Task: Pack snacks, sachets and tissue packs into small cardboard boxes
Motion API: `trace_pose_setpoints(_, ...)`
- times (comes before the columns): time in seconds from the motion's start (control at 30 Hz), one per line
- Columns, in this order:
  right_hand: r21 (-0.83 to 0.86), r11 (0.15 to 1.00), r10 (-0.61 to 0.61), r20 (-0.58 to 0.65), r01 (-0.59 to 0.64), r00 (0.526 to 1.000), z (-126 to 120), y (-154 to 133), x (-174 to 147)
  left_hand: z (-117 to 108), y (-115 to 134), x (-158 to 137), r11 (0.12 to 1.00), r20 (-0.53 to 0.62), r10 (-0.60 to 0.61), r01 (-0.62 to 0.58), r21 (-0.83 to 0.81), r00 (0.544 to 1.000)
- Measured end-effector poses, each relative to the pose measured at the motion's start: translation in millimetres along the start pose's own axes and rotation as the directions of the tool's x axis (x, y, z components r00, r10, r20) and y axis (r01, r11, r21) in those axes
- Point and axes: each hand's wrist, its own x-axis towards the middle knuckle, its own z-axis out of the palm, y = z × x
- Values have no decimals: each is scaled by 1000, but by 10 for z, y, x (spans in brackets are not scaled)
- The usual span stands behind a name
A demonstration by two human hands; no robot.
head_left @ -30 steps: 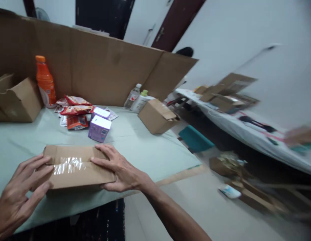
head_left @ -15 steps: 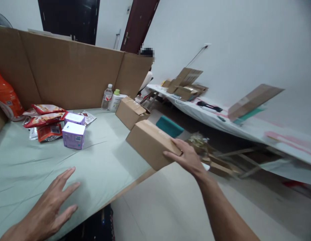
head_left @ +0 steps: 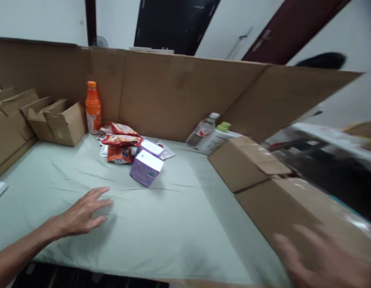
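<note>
My left hand (head_left: 86, 212) hovers over the green cloth, fingers apart and holding nothing. Nearest to it are two purple-and-white boxes (head_left: 147, 170) and a pile of red snack packets (head_left: 121, 140). At the lower right, my right hand (head_left: 317, 256) is smeared by motion, but its fingers look spread. It is in front of a closed, taped cardboard box (head_left: 281, 212); whether it touches the box I cannot tell. Another cardboard box (head_left: 239, 164) lies end to end with that one along the table's right edge.
Cardboard panels (head_left: 161, 92) wall off the table's far side. An orange bottle (head_left: 93, 108) stands by open cardboard boxes (head_left: 58, 122) at the left. A clear bottle (head_left: 202, 131) and a white bottle with a green cap (head_left: 217, 138) stand beside the right-hand boxes. Green cloth (head_left: 185, 224) covers the table.
The view has swung left, bringing the open boxes into sight. My right hand has come off the near cardboard box's top. My left hand stays open over the cloth.
</note>
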Motion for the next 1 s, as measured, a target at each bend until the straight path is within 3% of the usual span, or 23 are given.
trace_pose_setpoints(0.03, -20, 999, -50, -36, 49, 998, 257, -233, -62, -72, -95, -5, 999, -62, -20, 22, 33, 998)
trace_pose_setpoints(0.07, 14, 989, -148, 26, 147, 989, 523, -489, -124, -151, -216, 0, 996, -130, -40, 50, 70, 991)
trace_pose_setpoints(0.13, 130, 941, -332, 183, 312, 925, 1017, -1013, -240, -348, -526, 45, 982, -268, -94, 134, 132, 959)
trace_pose_setpoints(0.23, 214, 902, -427, 332, 374, 841, 1499, -1639, -379, -781, -1105, 206, 943, -440, -205, 296, 151, 874)
trace_pose_setpoints(0.37, 234, 899, -435, 373, 370, 819, 1628, -1961, -431, -1455, -1845, 577, 880, -597, -306, 460, 120, 741)
trace_pose_setpoints(0.43, 223, 905, -422, 391, 361, 818, 1596, -1984, -410, -1687, -2113, 817, 861, -598, -347, 499, 103, 723)
trace_pose_setpoints(0.53, 207, 914, -406, 415, 350, 814, 1561, -2003, -373, -1815, -2307, 1115, 829, -571, -416, 553, 81, 708)
trace_pose_setpoints(0.6, 194, 923, -385, 420, 333, 822, 1565, -2028, -361, -1807, -2285, 1145, 824, -554, -431, 561, 79, 712)
trace_pose_setpoints(0.67, 192, 931, -364, 424, 311, 829, 1578, -2044, -356, -1783, -2166, 962, 838, -542, -412, 538, 92, 733)
trace_pose_setpoints(0.8, 251, 928, -361, 433, 274, 826, 1547, -2027, -325, -1718, -1744, 69, 878, -488, -353, 463, 124, 799)
trace_pose_setpoints(0.9, 351, 919, -328, 423, 180, 845, 1425, -2061, -222, -1605, -1273, -641, 970, -369, -187, 230, 77, 911)
trace_pose_setpoints(1.0, 506, 861, -299, 422, 51, 856, 1244, -2212, -39, -1455, -717, -991, 998, -231, -56, 60, 12, 971)
